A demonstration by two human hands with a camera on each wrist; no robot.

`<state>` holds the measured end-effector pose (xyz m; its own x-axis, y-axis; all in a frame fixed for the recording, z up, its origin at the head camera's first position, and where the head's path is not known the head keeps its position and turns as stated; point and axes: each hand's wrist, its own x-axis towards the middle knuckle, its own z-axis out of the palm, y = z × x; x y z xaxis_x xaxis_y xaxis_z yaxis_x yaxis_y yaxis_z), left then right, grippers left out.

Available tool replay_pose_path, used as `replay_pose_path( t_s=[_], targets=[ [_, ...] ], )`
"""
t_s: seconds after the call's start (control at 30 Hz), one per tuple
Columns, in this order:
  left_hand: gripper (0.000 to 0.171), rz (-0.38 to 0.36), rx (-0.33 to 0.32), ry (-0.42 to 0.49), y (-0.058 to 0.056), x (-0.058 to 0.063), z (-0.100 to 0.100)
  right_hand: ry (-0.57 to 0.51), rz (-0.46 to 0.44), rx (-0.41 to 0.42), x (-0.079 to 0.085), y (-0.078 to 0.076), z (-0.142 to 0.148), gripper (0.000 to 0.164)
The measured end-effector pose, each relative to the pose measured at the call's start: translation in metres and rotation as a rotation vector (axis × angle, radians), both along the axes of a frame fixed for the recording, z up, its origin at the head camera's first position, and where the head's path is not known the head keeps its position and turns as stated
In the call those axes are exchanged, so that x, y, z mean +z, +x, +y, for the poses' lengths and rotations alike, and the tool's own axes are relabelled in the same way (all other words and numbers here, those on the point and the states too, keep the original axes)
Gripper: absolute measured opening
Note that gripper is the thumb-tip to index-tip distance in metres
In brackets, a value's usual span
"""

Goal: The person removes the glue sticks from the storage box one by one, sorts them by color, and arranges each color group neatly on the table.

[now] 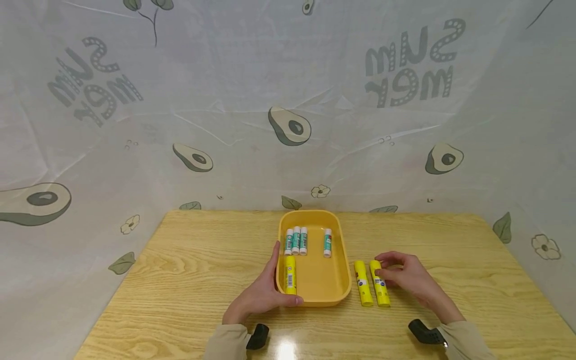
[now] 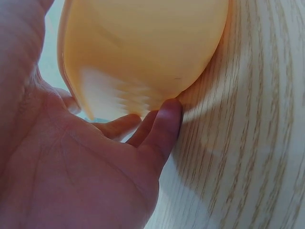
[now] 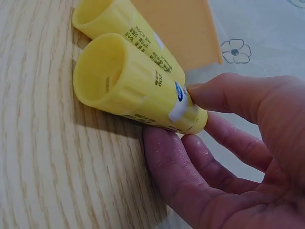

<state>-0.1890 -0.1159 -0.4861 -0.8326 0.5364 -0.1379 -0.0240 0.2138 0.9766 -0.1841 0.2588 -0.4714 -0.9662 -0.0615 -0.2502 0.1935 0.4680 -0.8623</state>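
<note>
An orange-yellow plastic tray (image 1: 317, 300) stands on the table with my left hand (image 1: 261, 297) at its near left corner. That thumb lies over the front rim, and the fingers press the outer wall (image 2: 143, 43). In the tray, one yellow glue stick (image 1: 290, 275) lies at the near left, below several white-and-green glue sticks (image 1: 296, 241). To the tray's right, my right hand (image 1: 407, 277) pinches a yellow glue stick (image 3: 138, 86) between thumb and fingers, its hollow end facing the wrist camera. A second yellow glue stick (image 1: 363, 283) lies just left of it.
The wooden table (image 1: 202, 260) carries the tray near its middle. Behind and at both sides hangs a pale curtain (image 1: 243, 165) printed with avocados, meeting the table's far edge. Black wrist straps (image 1: 258, 337) sit on both forearms.
</note>
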Motion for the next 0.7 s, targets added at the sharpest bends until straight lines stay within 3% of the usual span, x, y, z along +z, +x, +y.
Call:
replay_pose_path(
  t_s=[0.7],
  targets=[
    [0.134,0.002,-0.004,-0.003,0.0006,-0.0027,0.0,0.022,-0.002,0.014,-0.0028,-0.0043,-0.0043,0.043]
  ],
)
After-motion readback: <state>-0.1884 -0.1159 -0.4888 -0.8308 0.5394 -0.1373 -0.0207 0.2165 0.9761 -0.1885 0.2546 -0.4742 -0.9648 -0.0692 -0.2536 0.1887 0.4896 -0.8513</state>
